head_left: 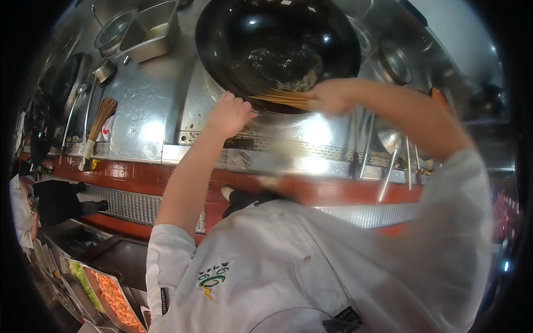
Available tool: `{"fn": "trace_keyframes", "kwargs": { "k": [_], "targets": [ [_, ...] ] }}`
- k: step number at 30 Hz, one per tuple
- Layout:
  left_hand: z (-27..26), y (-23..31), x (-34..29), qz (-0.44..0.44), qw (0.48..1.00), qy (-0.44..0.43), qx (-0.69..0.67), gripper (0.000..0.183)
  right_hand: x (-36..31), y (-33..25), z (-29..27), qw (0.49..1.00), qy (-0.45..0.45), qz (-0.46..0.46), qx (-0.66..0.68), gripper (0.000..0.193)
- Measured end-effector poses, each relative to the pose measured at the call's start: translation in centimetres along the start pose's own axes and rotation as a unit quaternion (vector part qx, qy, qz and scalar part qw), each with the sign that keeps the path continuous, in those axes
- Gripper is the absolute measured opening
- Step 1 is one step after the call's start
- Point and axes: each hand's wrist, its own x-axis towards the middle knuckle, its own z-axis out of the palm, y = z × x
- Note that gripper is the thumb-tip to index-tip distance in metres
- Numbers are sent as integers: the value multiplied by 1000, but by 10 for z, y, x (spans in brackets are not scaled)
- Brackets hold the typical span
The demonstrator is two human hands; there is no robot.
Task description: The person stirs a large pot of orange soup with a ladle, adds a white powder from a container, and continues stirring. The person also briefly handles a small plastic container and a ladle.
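A large black wok (227, 39) sits on the steel range in front of me, with some water and pale foam (308, 79) in its bottom. My left hand (229, 114) is closed on the wok's handle at the near left rim; the handle is mostly hidden by the fingers. In my right hand (335, 97) is a bamboo wok brush (282, 98), its bristles pointing left across the near inner wall of the wok. The fingers wrap round the brush's bound end.
At left stand a steel pan (150, 36), a small metal cup (104, 71), ladles and a second bamboo brush (100, 125). A perforated strainer (390, 136) lies at right. Behind on the left are food trays (114, 297) and another person (25, 213).
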Motion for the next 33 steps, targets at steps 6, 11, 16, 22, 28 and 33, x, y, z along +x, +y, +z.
{"fn": "trace_keyframes", "kwargs": {
  "k": [6, 11, 16, 22, 28, 33],
  "targets": [
    [-24, 40, 11, 17, 997, -78, 0, 33, 1, 42, 56, 976, 125, -28, -176, 63],
    [-33, 97, 25, 16, 993, -114, -27, 33, -7, 129, 11, 911, 213, 258, -242, 44],
    [-14, 102, 43, -22, 979, -188, -75, 38, 35, 90, -30, 886, 364, 205, -203, 42],
    [20, 102, 58, -60, 969, -226, -83, 34, 43, 27, 20, 979, 172, -5, -106, 42],
    [3, 121, 51, -90, 963, -201, -154, 36, 82, 94, -46, 930, 205, 208, -221, 31],
    [-4, 116, 49, -67, 970, -180, -148, 39, 180, 31, -94, 940, 302, 157, -23, 47]
  ]
}}
